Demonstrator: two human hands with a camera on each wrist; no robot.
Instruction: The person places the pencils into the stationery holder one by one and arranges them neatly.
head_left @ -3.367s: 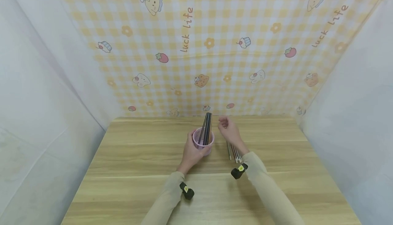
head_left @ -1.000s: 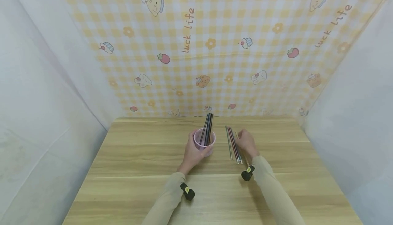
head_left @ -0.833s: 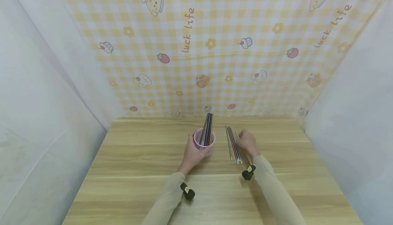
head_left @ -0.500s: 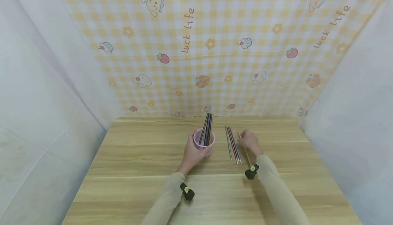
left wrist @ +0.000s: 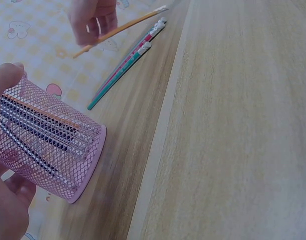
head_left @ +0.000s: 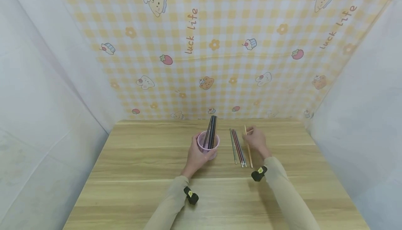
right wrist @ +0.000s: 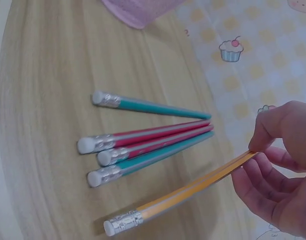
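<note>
My left hand (head_left: pixel 197 156) grips a pink mesh pencil cup (left wrist: pixel 58 137) by its side. Several dark pencils (head_left: pixel 212 132) and an orange one lean inside the cup. My right hand (head_left: pixel 255 138) pinches a yellow-orange pencil (right wrist: pixel 187 190) near its far end, thumb against fingers. In the right wrist view that pencil's white eraser end points away from the hand, low over the table. Left of it lie red pencils (right wrist: pixel 162 131) and teal pencils (right wrist: pixel 162 108), side by side with white erasers toward the near side.
The wooden table (head_left: pixel 141 195) meets a yellow checked cloth (head_left: pixel 176 66) at its back edge. White sheets (head_left: pixel 361 125) hang at both sides. The loose pencils lie between the cup and my right hand.
My right hand has come from near the cup to the right of the row, pinched the yellow-orange pencil and shifted it slightly right and back. My left hand and the cup have stayed put.
</note>
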